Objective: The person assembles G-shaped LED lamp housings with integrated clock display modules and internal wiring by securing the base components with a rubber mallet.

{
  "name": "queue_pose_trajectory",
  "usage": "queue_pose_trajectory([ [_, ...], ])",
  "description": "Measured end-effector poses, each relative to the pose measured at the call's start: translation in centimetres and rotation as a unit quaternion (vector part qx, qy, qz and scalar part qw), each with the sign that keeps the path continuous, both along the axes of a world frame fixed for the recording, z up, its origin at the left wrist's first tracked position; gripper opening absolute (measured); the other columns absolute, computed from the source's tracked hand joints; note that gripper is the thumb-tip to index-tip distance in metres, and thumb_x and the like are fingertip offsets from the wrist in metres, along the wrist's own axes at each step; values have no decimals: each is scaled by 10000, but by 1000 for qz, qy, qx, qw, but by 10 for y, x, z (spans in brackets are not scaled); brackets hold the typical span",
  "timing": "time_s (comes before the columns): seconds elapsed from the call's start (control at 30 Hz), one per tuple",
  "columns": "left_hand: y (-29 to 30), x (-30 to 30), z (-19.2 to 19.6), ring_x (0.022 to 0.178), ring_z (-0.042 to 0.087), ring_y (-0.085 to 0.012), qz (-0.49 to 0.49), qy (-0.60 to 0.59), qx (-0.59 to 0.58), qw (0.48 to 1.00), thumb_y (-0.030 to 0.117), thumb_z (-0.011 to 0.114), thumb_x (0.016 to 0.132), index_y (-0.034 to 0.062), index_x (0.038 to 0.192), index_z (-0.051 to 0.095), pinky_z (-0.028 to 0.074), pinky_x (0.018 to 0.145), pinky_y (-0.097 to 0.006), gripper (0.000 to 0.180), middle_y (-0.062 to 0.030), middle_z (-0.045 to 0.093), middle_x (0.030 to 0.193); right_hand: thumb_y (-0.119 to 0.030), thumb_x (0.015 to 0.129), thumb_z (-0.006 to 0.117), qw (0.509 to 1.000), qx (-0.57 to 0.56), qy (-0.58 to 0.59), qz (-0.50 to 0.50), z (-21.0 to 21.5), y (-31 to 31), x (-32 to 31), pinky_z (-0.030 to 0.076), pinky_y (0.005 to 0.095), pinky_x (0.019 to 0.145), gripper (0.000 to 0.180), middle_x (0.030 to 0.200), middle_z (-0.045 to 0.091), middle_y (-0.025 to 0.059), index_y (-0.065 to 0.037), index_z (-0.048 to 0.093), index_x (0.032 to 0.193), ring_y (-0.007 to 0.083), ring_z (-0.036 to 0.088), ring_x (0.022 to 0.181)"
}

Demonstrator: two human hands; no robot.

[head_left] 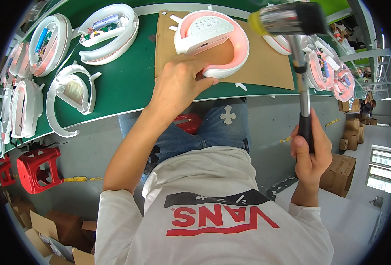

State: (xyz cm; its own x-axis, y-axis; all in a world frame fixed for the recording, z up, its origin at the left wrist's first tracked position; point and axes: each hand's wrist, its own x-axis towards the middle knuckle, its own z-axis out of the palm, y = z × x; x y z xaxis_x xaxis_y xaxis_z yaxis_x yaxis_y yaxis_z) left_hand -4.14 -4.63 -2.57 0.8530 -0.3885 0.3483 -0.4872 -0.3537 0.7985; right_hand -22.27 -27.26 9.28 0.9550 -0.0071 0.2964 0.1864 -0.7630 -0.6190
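A white ring-shaped housing (240, 46) with a pink inner band lies on a flat sheet of brown cardboard (270, 66) at the bench's near edge. My left hand (180, 81) is closed on its near side, the thumb by the ring's rounded lower end. Raised to the right of the housing is a mallet (292, 20) with a yellow face, a dark head and a metal shaft. My right hand (312, 152) wraps round its black grip, and the head is apart from the housing. A small white plastic piece (241, 87) rests near the cardboard's front edge.
Open housings with wires and batteries, such as a white one (109, 35), stand on the green bench (138, 81) at left. More pink-and-white housings (321, 70) sit at right. Red stools (38, 170) and cardboard boxes (339, 174) are on the floor.
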Motion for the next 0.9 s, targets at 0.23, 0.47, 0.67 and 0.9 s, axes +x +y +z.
queue_pose_trajectory([
  [0.23,1,2,-3,683,660,-259,14,-31,38,999,140,857,758,14,1040,752,519,658,-373,326,-141,718,822,-18,927,675,988,-122,76,61,-13,6,7,500,309,658,459,893,664,150,62,568,1366,275,595,689],
  [0.47,10,6,0,706,669,-266,-16,-46,49,998,103,808,816,12,1140,717,527,673,-356,349,-153,714,868,-30,912,695,996,-46,73,20,-34,-14,17,520,317,740,465,984,699,188,52,580,1356,285,651,767],
  [0.67,22,-3,2,836,693,-279,-67,56,-97,991,1,760,837,-33,1210,660,554,764,-365,388,-187,682,1060,27,911,626,995,-38,7,-91,-68,-31,47,503,356,811,510,1079,656,210,21,530,1412,311,654,890],
  [0.9,29,-8,12,946,677,-307,-34,-118,-14,992,10,786,775,1,1133,715,548,831,-371,365,-119,699,1087,50,876,600,992,-105,33,-54,-97,-41,95,485,430,788,562,1035,555,190,-31,519,1426,388,584,857],
])
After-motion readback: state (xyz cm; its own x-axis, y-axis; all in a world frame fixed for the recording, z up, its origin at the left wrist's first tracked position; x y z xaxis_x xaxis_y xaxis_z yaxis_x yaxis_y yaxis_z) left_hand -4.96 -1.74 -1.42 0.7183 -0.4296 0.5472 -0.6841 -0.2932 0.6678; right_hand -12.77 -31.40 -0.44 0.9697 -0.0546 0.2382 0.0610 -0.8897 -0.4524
